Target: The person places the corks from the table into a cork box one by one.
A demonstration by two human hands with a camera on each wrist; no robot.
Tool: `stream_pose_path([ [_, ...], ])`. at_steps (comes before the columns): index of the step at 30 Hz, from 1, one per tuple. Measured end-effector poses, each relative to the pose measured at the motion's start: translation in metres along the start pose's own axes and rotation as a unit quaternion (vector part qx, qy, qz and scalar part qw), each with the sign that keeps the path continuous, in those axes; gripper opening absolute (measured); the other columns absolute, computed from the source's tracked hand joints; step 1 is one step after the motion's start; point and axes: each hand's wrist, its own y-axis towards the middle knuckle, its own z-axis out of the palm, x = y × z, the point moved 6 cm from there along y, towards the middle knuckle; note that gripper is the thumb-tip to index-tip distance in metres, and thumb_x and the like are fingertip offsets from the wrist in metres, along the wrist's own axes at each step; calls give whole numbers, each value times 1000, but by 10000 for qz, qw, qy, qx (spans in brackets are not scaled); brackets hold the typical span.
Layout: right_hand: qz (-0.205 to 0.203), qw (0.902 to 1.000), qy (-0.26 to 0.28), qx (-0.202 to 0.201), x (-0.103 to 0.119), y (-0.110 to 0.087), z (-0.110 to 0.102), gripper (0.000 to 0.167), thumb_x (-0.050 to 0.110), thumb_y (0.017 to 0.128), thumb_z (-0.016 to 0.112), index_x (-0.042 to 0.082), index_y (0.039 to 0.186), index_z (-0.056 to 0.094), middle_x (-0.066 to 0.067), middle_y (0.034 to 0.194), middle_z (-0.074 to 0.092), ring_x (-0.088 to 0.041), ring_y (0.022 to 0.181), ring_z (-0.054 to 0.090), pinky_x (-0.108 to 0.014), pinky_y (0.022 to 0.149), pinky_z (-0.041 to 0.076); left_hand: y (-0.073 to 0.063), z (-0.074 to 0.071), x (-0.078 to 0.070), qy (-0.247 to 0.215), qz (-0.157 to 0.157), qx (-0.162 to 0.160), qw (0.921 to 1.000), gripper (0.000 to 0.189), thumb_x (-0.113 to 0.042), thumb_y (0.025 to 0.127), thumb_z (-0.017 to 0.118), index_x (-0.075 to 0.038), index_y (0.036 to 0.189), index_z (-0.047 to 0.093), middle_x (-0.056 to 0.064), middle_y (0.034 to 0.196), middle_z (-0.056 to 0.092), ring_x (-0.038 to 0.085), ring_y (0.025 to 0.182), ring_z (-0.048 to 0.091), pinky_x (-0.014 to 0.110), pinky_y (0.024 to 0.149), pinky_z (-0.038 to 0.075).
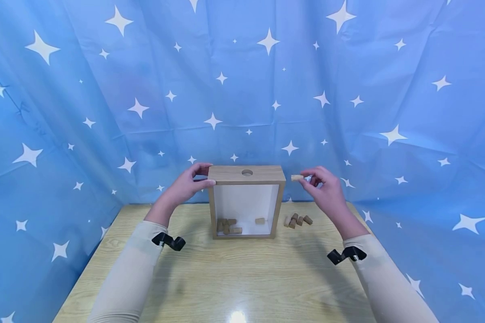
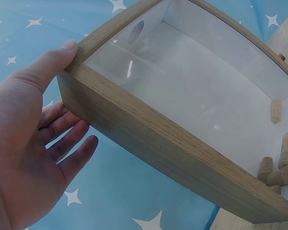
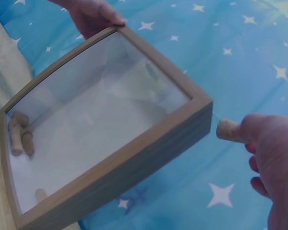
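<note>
A shallow wooden display box (image 1: 262, 174) stands upright on the table, with a clear front, a white back and a round hole (image 1: 247, 172) in its top. My left hand (image 1: 183, 185) holds its upper left corner, thumb on the front edge and fingers behind the side (image 2: 24, 129). Just right of the box's top, my right hand (image 1: 325, 186) pinches a wine cork (image 3: 228, 130) between thumb and fingertips, its free end pointing toward the box. Inside, several corks (image 1: 235, 230) lie in the lower left, and a single cork (image 1: 260, 221) lies toward the right.
Several loose corks (image 1: 300, 220) lie on the wood-grain table (image 1: 242, 273) just right of the box. A blue curtain (image 1: 242, 80) with white stars hangs behind and along the sides. Black wrist mounts (image 1: 168, 241) sit on both sleeves.
</note>
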Motion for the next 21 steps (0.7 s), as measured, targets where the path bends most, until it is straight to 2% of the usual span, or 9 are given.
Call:
stream_pose_path([
  [8, -201, 9993, 202, -256, 17, 13, -5, 21, 0, 100, 81, 6, 120, 84, -5, 103, 71, -12, 80, 59, -17, 70, 48, 0, 0, 0, 21, -8, 10, 10000, 73, -40, 103, 82, -18, 164, 49, 15, 156, 51, 40, 150, 49, 61, 114, 49],
  [12, -432, 9973, 489, -338, 27, 22, -2, 22, -4, 98, 81, 4, 118, 84, -9, 104, 74, -12, 82, 59, -16, 74, 50, 0, -1, 0, 45, 6, -2, 10000, 73, -40, 104, 81, -17, 165, 49, 14, 156, 51, 39, 150, 49, 60, 115, 48],
  [16, -636, 9950, 688, -333, 37, 30, 4, 21, -5, 98, 80, 3, 117, 85, -11, 104, 74, -12, 83, 59, -15, 76, 52, 0, -1, 0, 83, -8, -46, 10000, 72, -41, 103, 82, -19, 164, 50, 12, 155, 52, 40, 149, 49, 60, 115, 49],
  [21, -657, 9953, 686, -183, 49, 38, 14, 21, -2, 101, 79, 7, 120, 85, -6, 104, 74, -13, 82, 60, -18, 72, 50, 0, -1, 0, 122, 2, -22, 9999, 73, -43, 103, 82, -19, 163, 50, 12, 155, 52, 41, 150, 49, 60, 114, 50],
])
